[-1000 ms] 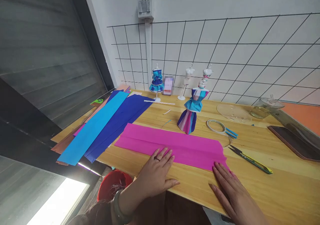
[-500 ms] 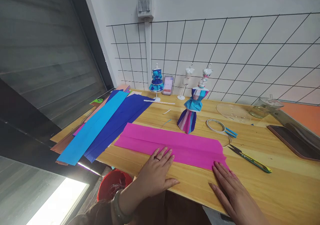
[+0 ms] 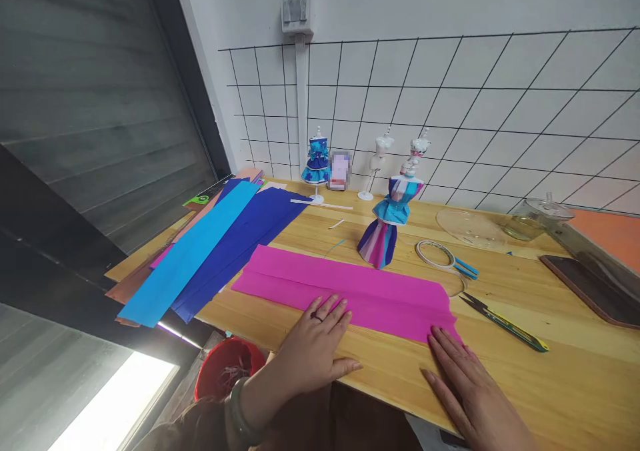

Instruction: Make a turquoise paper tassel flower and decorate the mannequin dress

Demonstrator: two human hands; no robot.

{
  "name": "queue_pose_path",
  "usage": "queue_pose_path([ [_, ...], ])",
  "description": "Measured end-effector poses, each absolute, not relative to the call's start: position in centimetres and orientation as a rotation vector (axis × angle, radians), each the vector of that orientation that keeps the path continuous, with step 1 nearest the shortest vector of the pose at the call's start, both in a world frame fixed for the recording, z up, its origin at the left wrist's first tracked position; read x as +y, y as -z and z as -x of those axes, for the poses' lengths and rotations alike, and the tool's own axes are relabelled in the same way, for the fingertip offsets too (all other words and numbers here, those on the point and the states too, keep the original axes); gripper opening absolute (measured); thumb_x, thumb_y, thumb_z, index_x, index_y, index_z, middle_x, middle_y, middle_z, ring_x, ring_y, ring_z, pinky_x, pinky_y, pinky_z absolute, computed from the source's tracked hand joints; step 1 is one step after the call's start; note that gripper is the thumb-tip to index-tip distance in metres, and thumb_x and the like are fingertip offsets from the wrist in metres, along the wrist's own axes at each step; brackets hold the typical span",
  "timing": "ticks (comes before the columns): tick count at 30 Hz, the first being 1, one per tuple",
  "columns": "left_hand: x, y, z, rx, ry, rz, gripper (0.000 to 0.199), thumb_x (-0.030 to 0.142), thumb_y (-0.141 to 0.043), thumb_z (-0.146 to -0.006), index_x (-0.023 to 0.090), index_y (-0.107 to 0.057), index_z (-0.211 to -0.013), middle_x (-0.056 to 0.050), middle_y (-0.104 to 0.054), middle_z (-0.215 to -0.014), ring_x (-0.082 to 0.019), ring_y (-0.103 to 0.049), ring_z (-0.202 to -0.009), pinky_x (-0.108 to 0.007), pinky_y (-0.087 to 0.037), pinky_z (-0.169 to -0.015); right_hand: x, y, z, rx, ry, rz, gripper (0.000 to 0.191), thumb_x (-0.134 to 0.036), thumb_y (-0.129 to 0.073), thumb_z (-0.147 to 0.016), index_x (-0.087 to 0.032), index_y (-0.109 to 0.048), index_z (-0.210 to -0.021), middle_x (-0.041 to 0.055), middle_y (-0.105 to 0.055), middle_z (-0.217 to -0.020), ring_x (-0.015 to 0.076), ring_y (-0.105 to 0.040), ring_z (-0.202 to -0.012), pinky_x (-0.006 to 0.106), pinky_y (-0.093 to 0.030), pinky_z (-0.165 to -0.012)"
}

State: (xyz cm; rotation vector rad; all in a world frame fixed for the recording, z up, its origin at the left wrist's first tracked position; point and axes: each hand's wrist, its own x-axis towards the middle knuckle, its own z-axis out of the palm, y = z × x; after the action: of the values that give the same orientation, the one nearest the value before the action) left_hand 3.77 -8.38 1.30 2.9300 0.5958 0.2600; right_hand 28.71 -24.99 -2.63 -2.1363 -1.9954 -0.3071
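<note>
Magenta crepe paper (image 3: 350,289) lay flat in a long folded strip across the near part of a pale wooden table (image 3: 550,384). The person's left hand (image 3: 313,351) rested palm down with fingers spread and flat, its fingertips on the strip's near edge close to the middle. The right hand (image 3: 467,387) also lay flat and open on the wood, fingertips touching the strip's right-hand near corner. Neither hand gripped anything, and the two were well apart.

Just beyond the strip stood a small mannequin in a blue and striped paper dress (image 3: 387,227). To its right lay a roll of tape (image 3: 434,253) and, nearer the table edge, thread snips (image 3: 503,321). Left of the strip, sheets of light blue paper (image 3: 193,254) and dark blue paper (image 3: 240,241) overlapped, hanging past the table's edge. A red bucket (image 3: 227,371) sat below the table by the left wrist.
</note>
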Motion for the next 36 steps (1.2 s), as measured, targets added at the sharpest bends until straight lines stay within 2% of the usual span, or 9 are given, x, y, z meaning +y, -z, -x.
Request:
queue_pose_path([
  [6, -8.3, -1.2, -3.7, 0.586, -0.277, -2.934, 0.069, 0.062, -0.023, -0.083, 0.019, -0.028, -0.136, -0.004, -0.029, -0.143, -0.021, -0.017, -0.134, -0.036, -0.012, -0.109, -25.0, 2.7, -29.2, -1.979, 0.248, 2.133, 0.058, -0.048, -0.039, -0.085, -0.012, -0.042, -0.131, 0.0129, -0.038, -0.137, 0.0301, -0.037, -0.124, 0.049, -0.036, -0.100],
  [13, -8.3, -1.2, -3.7, 0.582, -0.299, -2.950, 0.069, 0.062, -0.026, -0.082, 0.019, -0.027, -0.136, -0.004, -0.030, -0.142, -0.021, -0.018, -0.134, -0.037, -0.014, -0.109, -23.5, -1.8, -31.4, -1.794, -0.083, 2.200, 0.044, -0.045, -0.040, -0.086, -0.026, -0.052, -0.123, 0.0034, -0.057, -0.122, 0.0232, -0.057, -0.107, 0.033, -0.051, -0.086],
  [17, -8.2, -1.2, -3.6, 0.577, -0.288, -2.941, 0.069, 0.062, -0.026, -0.083, 0.020, -0.025, -0.137, -0.005, -0.029, -0.143, -0.021, -0.019, -0.133, -0.037, -0.014, -0.109, -21.5, -4.1, -33.5, -1.671, -0.045, 2.170, 0.045, -0.050, -0.038, -0.084, -0.022, -0.060, -0.112, 0.0091, -0.064, -0.111, 0.0262, -0.063, -0.094, 0.036, -0.053, -0.073],
  [19, -8.2, -1.3, -3.7, 0.577, -0.281, -2.934, 0.069, 0.061, -0.026, -0.083, 0.019, -0.025, -0.137, -0.005, -0.029, -0.143, -0.021, -0.019, -0.133, -0.037, -0.015, -0.109, -20.3, -4.8, -35.0, -1.630, -0.007, 2.170, 0.045, -0.051, -0.039, -0.084, -0.021, -0.061, -0.109, 0.0099, -0.065, -0.109, 0.0259, -0.063, -0.090, 0.034, -0.053, -0.067],
  [23, -8.1, -1.4, -3.7, 0.581, -0.274, -2.922, 0.068, 0.061, -0.027, -0.083, 0.020, -0.025, -0.137, -0.005, -0.030, -0.142, -0.021, -0.020, -0.133, -0.037, -0.016, -0.109, -17.8, -5.4, -39.1, -1.477, 0.003, 2.320, 0.046, -0.050, -0.039, -0.083, -0.021, -0.062, -0.109, 0.0080, -0.069, -0.099, 0.0212, -0.065, -0.066, 0.031, -0.048, -0.058],
  [26, -8.1, -1.4, -3.8, 0.586, -0.285, -2.922, 0.068, 0.061, -0.028, -0.082, 0.021, -0.025, -0.137, -0.004, -0.030, -0.142, -0.021, -0.022, -0.132, -0.036, -0.018, -0.108, -16.1, -5.3, -42.8, -1.369, 0.142, 2.465, 0.044, -0.046, -0.038, -0.083, -0.019, -0.064, -0.106, 0.0101, -0.069, -0.100, 0.0247, -0.065, -0.080, 0.030, -0.045, -0.061],
  [28, -8.0, -1.3, -3.8, 0.587, -0.276, -2.923, 0.068, 0.061, -0.029, -0.082, 0.022, -0.025, -0.138, -0.004, -0.030, -0.142, -0.021, -0.023, -0.132, -0.037, -0.019, -0.108, -15.1, -5.0, -45.0, -1.323, 0.184, 2.516, 0.049, -0.040, -0.031, -0.085, -0.011, -0.065, -0.104, 0.0181, -0.067, -0.099, 0.0297, -0.063, -0.088, 0.034, -0.042, -0.063],
  [30, -8.0, -1.3, -3.8, 0.588, -0.266, -2.927, 0.068, 0.061, -0.029, -0.082, 0.022, -0.024, -0.138, -0.004, -0.030, -0.142, -0.021, -0.023, -0.132, -0.038, -0.019, -0.107, -14.2, -4.4, -46.5, -1.305, 0.180, 2.546, 0.050, -0.036, -0.030, -0.084, -0.007, -0.066, -0.101, 0.0222, -0.067, -0.095, 0.0314, -0.063, -0.087, 0.035, -0.041, -0.062],
  [36, -7.8, -1.3, -3.9, 0.574, -0.270, -2.948, 0.069, 0.061, -0.031, -0.082, 0.022, -0.024, -0.138, -0.005, -0.031, -0.141, -0.022, -0.025, -0.131, -0.039, -0.022, -0.106, -12.2, -1.7, -47.9, -1.242, 0.059, 2.553, 0.031, -0.035, -0.049, -0.074, -0.013, -0.070, -0.085, 0.0150, -0.070, -0.080, 0.0282, -0.064, -0.073, 0.031, -0.040, -0.055],
])
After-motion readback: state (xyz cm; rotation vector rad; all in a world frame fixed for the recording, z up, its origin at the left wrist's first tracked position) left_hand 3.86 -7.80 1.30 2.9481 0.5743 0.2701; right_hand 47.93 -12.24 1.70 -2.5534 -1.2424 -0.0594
